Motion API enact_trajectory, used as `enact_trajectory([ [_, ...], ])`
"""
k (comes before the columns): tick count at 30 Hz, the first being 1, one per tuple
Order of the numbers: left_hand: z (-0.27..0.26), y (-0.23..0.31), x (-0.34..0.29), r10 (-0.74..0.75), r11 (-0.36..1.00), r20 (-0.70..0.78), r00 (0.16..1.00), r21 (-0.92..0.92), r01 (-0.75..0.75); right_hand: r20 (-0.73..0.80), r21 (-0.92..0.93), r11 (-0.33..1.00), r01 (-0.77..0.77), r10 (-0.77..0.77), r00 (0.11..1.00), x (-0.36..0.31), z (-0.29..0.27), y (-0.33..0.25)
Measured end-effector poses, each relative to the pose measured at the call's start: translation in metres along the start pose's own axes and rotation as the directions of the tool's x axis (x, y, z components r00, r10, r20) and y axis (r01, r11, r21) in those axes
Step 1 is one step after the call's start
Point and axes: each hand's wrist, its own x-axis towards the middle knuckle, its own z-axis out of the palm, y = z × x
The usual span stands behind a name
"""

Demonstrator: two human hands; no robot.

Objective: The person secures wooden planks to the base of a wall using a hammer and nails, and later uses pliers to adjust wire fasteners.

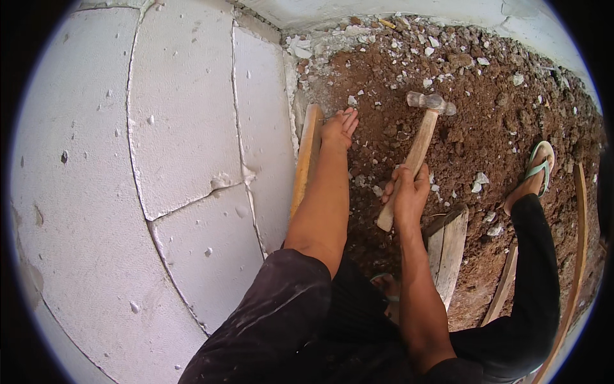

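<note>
My right hand (pixel 411 195) is wrapped round the wooden handle of a hammer (pixel 420 141). Its worn metal head points away from me, over the brown soil. My left hand (pixel 341 128) is beside the far end of a wooden plank (pixel 308 144), which leans along the foot of the white block wall (pixel 185 109). The fingers of that hand stretch out to the right, away from the plank, with nothing visible in them. Its thumb is hidden, and whether the hand touches the plank I cannot tell. My left forearm covers part of the plank.
Loose soil (pixel 377 83) with white rubble covers the ground. A weathered board (pixel 448 246) lies under my right forearm, with a thin strip of wood (pixel 501 285) and a long curved-looking batten (pixel 581 237) further right. My sandalled foot (pixel 540 168) stands on the soil at right.
</note>
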Motion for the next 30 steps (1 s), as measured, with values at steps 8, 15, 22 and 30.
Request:
enact_trajectory([
  [8, 0.014, 0.0, -0.007, 0.009, 0.997, -0.005, 1.0, 0.073, -0.009, -0.048, -0.074, 0.995, 0.06, -0.064, 0.997, -0.012, 0.007, 0.024],
  [15, 0.021, 0.01, -0.01, 0.01, 0.995, -0.035, 0.999, 0.1, -0.007, 0.013, -0.133, 0.991, 0.02, -0.019, 1.0, -0.012, 0.008, 0.028],
  [22, 0.012, 0.008, -0.006, 0.031, 0.994, -0.026, 0.999, 0.105, -0.028, 0.003, -0.129, 0.991, 0.044, -0.044, 0.999, -0.015, 0.012, 0.017],
  [30, 0.013, 0.006, -0.005, 0.004, 0.997, -0.048, 0.999, 0.073, -0.001, 0.036, -0.03, 1.0, -0.009, 0.01, 0.999, -0.011, 0.017, 0.026],
])
